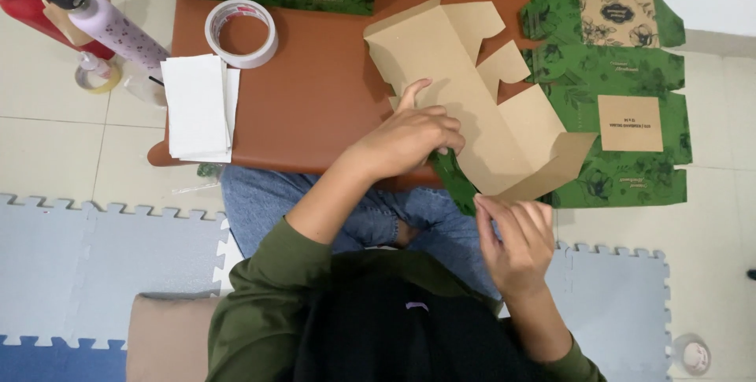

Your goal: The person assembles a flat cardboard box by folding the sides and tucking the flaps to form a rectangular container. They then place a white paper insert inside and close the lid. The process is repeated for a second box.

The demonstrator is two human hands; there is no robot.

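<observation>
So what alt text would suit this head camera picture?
Seen from above, a seated person's left hand presses a flat brown cardboard box blank on a low brown table, while the right hand pinches its near edge.

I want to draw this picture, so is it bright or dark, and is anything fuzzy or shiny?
In the head view, the light is bright and even, with only soft shadows under the left hand and the flat cardboard box. The brown table shows a faint sheen, no harsh glare. The right hand looks slightly soft; the tape roll is sharp.
</observation>
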